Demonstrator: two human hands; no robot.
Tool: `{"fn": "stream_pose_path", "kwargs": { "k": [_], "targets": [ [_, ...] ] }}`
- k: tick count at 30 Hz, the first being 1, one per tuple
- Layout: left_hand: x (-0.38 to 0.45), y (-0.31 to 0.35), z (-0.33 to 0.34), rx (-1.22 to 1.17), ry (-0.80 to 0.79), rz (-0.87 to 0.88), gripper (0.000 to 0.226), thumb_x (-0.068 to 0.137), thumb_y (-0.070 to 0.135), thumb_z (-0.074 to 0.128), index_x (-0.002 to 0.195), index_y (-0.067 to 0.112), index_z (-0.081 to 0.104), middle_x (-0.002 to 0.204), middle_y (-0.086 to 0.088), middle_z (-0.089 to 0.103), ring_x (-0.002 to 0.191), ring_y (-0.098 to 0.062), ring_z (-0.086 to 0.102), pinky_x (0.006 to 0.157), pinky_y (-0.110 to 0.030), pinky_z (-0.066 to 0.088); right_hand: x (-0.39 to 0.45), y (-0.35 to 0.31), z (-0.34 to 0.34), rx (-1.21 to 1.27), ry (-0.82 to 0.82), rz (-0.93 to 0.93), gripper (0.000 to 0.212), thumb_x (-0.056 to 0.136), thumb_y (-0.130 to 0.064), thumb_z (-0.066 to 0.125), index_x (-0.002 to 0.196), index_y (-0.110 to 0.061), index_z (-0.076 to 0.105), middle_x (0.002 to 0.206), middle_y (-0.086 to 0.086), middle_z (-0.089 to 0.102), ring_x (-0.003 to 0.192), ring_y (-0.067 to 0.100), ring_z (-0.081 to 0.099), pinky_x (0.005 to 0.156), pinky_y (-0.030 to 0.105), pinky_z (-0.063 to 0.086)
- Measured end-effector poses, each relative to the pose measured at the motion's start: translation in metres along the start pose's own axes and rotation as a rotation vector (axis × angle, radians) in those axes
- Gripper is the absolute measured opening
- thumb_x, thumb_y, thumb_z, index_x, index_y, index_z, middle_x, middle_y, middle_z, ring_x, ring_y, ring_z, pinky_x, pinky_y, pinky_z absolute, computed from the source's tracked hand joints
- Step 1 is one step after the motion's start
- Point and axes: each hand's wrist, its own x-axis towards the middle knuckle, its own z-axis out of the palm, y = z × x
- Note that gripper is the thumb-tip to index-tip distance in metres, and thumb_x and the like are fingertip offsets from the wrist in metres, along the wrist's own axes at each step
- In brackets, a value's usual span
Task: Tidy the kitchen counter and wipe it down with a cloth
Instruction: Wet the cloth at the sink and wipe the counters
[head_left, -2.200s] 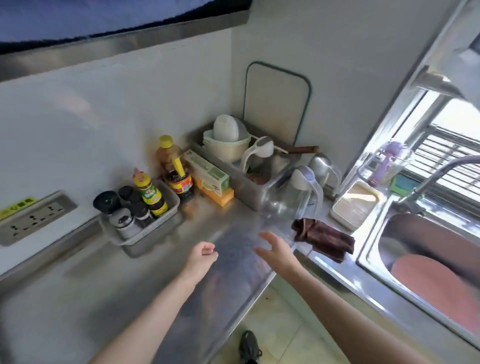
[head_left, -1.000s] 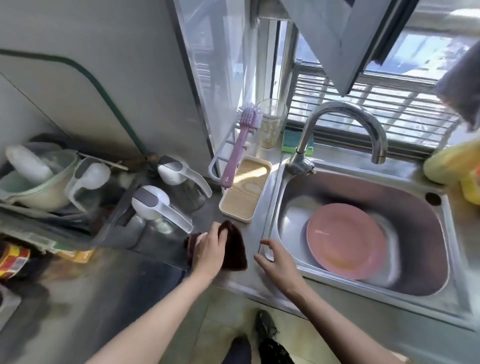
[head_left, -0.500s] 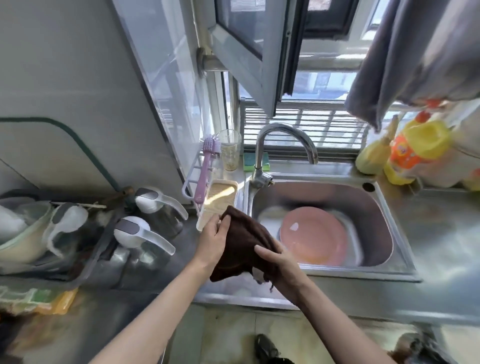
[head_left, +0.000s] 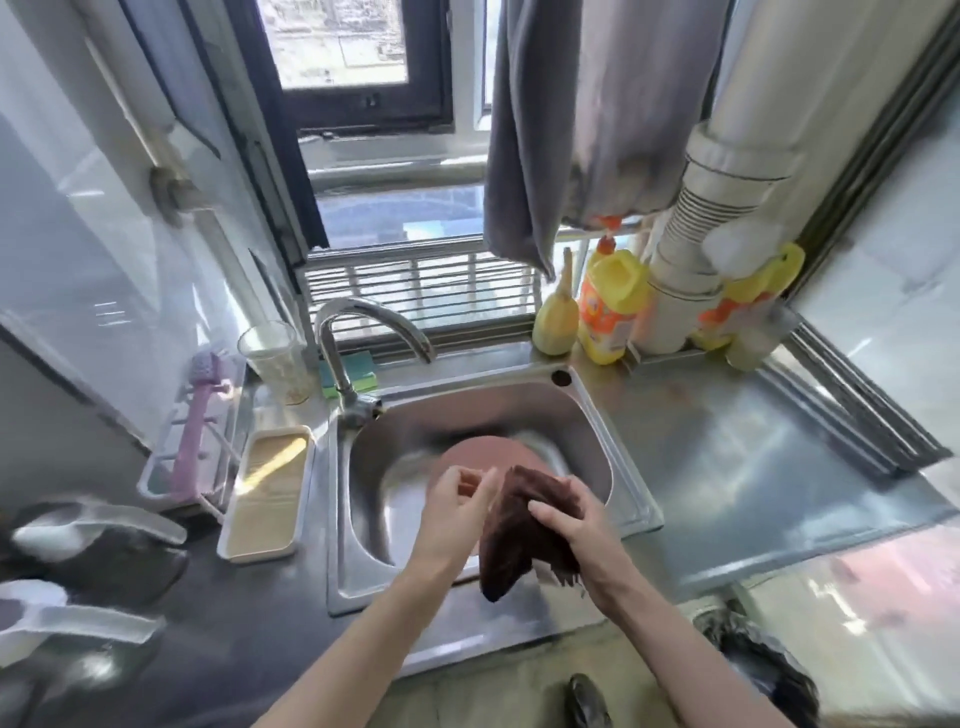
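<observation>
A dark brown cloth hangs bunched over the front part of the steel sink. My right hand grips it from the right side. My left hand holds its upper left edge with pinched fingers. A pink plate lies in the sink bowl, partly hidden behind both hands. The steel counter runs to the right of the sink and to its left.
A curved tap rises at the sink's back left. Left of the sink lie a beige tray, a purple brush in a white rack and a glass. Yellow detergent bottles stand back right. Two jugs sit far left.
My left hand picked the cloth up off the counter left of the sink, my right hand joined it, and both carried it right to above the sink. My view swung right.
</observation>
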Motion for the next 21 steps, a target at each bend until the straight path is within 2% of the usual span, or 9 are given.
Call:
{"fn": "stream_pose_path", "kwargs": {
  "k": [4, 6, 8, 11, 13, 16, 17, 19, 21],
  "targets": [
    [0.021, 0.02, 0.067, -0.021, -0.1, -0.055, 0.025, 0.082, 0.038, 0.063, 0.076, 0.014, 0.058, 0.07, 0.002, 0.062, 0.069, -0.012, 0.059, 0.058, -0.016, 0.044, 0.022, -0.007, -0.049, 0.021, 0.065, -0.071, 0.021, 0.077, -0.012, 0.069, 0.096, -0.012, 0.06, 0.091, 0.012, 0.069, 0.086, 0.023, 0.066, 0.078, 0.034, 0.054],
    [0.033, 0.032, 0.099, -0.037, -0.113, -0.063, 0.027, 0.08, 0.036, 0.066, 0.08, 0.01, 0.06, 0.073, -0.001, 0.063, 0.065, -0.008, 0.058, 0.054, -0.011, 0.044, 0.036, -0.011, -0.07, 0.016, 0.091, -0.09, 0.02, 0.082, -0.004, 0.066, 0.099, -0.012, 0.059, 0.089, 0.011, 0.067, 0.081, 0.021, 0.065, 0.07, 0.028, 0.055],
    [0.045, 0.043, 0.128, -0.075, -0.092, -0.083, 0.031, 0.077, 0.033, 0.07, 0.085, 0.005, 0.059, 0.076, -0.006, 0.062, 0.065, -0.01, 0.058, 0.054, -0.015, 0.047, 0.051, -0.018, -0.09, 0.017, 0.093, -0.086, 0.021, 0.084, -0.004, 0.063, 0.103, -0.011, 0.058, 0.093, 0.012, 0.067, 0.08, 0.019, 0.065, 0.064, 0.022, 0.053],
    [0.064, 0.057, 0.162, -0.094, -0.042, -0.096, 0.033, 0.077, 0.023, 0.072, 0.092, -0.002, 0.058, 0.077, -0.006, 0.061, 0.067, -0.01, 0.058, 0.054, -0.013, 0.046, 0.072, -0.029, -0.115, 0.113, 0.031, -0.038, 0.03, 0.078, -0.024, 0.059, 0.105, -0.01, 0.059, 0.096, 0.016, 0.064, 0.083, 0.019, 0.064, 0.067, 0.022, 0.048],
    [0.077, 0.065, 0.179, -0.114, -0.031, -0.106, 0.024, 0.08, 0.015, 0.067, 0.092, -0.003, 0.058, 0.074, -0.005, 0.06, 0.066, -0.01, 0.056, 0.055, -0.011, 0.046, 0.085, -0.034, -0.133, 0.241, 0.0, 0.038, 0.037, 0.079, -0.034, 0.055, 0.107, -0.01, 0.059, 0.103, 0.017, 0.065, 0.094, 0.025, 0.063, 0.075, 0.031, 0.049],
    [0.089, 0.068, 0.199, -0.168, -0.058, -0.131, 0.009, 0.083, 0.012, 0.064, 0.083, 0.004, 0.059, 0.072, -0.004, 0.06, 0.069, -0.013, 0.056, 0.069, -0.024, 0.048, 0.1, -0.037, -0.159, 0.359, -0.02, 0.116, 0.05, 0.084, -0.048, 0.054, 0.112, -0.008, 0.061, 0.111, 0.017, 0.067, 0.105, 0.028, 0.063, 0.092, 0.044, 0.048],
    [0.091, 0.068, 0.205, -0.183, -0.067, -0.127, 0.008, 0.083, 0.011, 0.063, 0.08, 0.006, 0.058, 0.072, -0.004, 0.059, 0.068, -0.013, 0.056, 0.068, -0.025, 0.047, 0.105, -0.038, -0.165, 0.321, -0.013, 0.106, 0.043, 0.086, -0.045, 0.057, 0.108, -0.008, 0.062, 0.108, 0.016, 0.068, 0.104, 0.028, 0.064, 0.092, 0.043, 0.049],
    [0.095, 0.068, 0.216, -0.198, -0.083, -0.116, 0.008, 0.084, 0.01, 0.061, 0.079, 0.006, 0.055, 0.07, -0.004, 0.057, 0.064, -0.01, 0.053, 0.061, -0.018, 0.044, 0.111, -0.041, -0.175, 0.21, 0.06, 0.048, 0.017, 0.088, -0.024, 0.062, 0.095, -0.008, 0.062, 0.096, 0.014, 0.07, 0.096, 0.026, 0.065, 0.087, 0.037, 0.051],
    [0.097, 0.067, 0.222, -0.217, -0.094, -0.129, 0.009, 0.087, 0.008, 0.057, 0.079, 0.006, 0.053, 0.067, -0.003, 0.053, 0.057, -0.006, 0.049, 0.055, -0.015, 0.04, 0.115, -0.045, -0.181, 0.198, 0.112, 0.041, 0.006, 0.083, -0.014, 0.066, 0.085, -0.01, 0.062, 0.087, 0.013, 0.069, 0.088, 0.025, 0.064, 0.082, 0.036, 0.05]
  ]
}}
